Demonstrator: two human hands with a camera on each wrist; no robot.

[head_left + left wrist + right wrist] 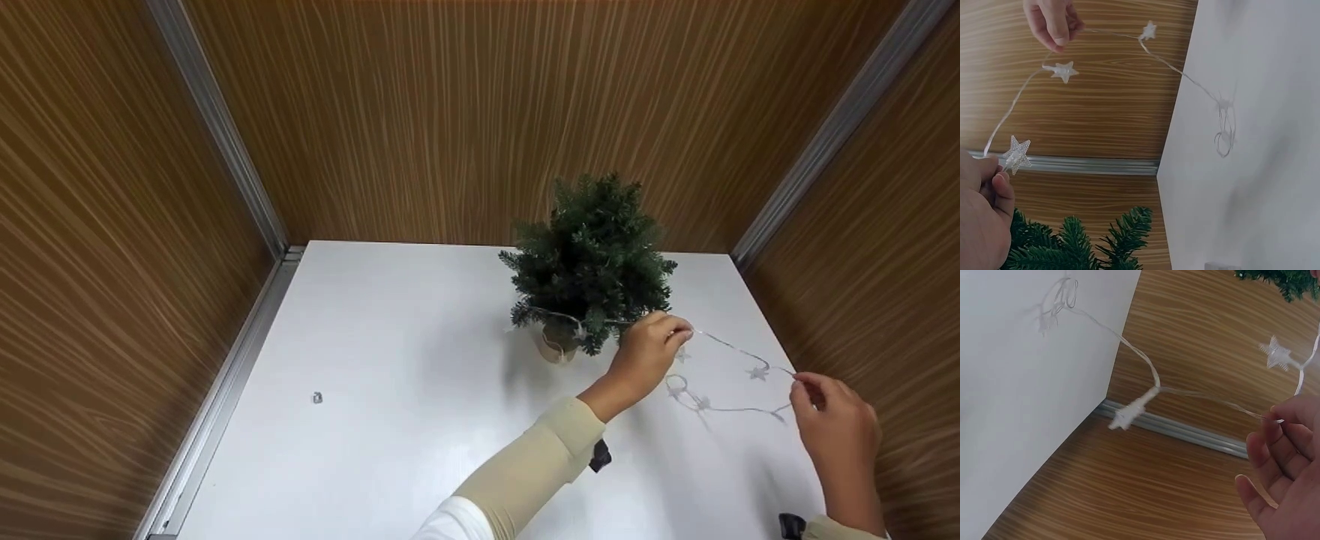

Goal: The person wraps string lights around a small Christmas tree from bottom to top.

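Note:
A string of star lights runs from the lower branches of a small green Christmas tree out to the right. Beside the tree's right side, my left hand pinches the string close to a clear star. Farther right, my right hand pinches it between thumb and finger, as the right wrist view also shows at the right fingers. Between the hands hangs another star. The loose end loops down onto the white table. Part of the string is hidden among the branches.
The tree stands in a light-coloured pot on the white table. A small clear object lies at the left. Wood-grain panels with metal rails enclose the back and sides.

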